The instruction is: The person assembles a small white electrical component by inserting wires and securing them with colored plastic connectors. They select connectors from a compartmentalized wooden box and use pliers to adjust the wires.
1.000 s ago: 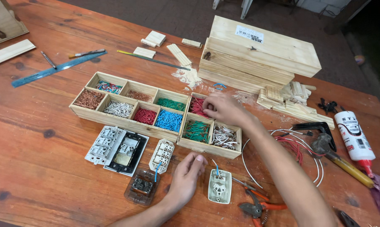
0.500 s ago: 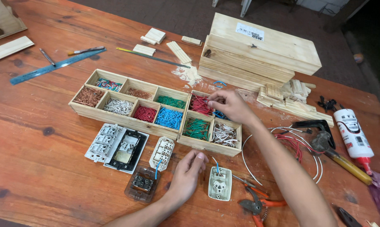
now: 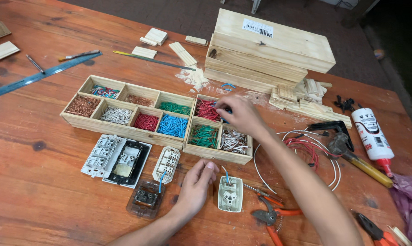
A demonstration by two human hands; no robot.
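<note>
Our right hand (image 3: 240,116) pinches closed over the red wire bits (image 3: 207,110) in the wooden tray (image 3: 124,131)'s far row; we lift one piece cleanly; our left hand (image 3: 196,187), fingers loosely curled and holding nothing, steadies the white socket (image 3: 230,195) just below the tray.

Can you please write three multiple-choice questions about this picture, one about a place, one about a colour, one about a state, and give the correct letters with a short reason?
1. Where is the right hand?
A. Over the back compartments of the wooden tray, at the red wire pieces
B. On the glue bottle
C. On the metal ruler

2. What colour are the wire pieces in the front compartment just left of the green ones?
A. Yellow
B. Blue
C. Black

3. How is the left hand placed?
A. Raised high above the table
B. Wrapped around the pliers
C. Low on the table beside the white socket insert

Answers:
1 A, its fingertips reach into the tray by the red pieces.
2 B, that compartment holds blue pieces.
3 C, it lies next to the insert, fingers curled near it.
</note>
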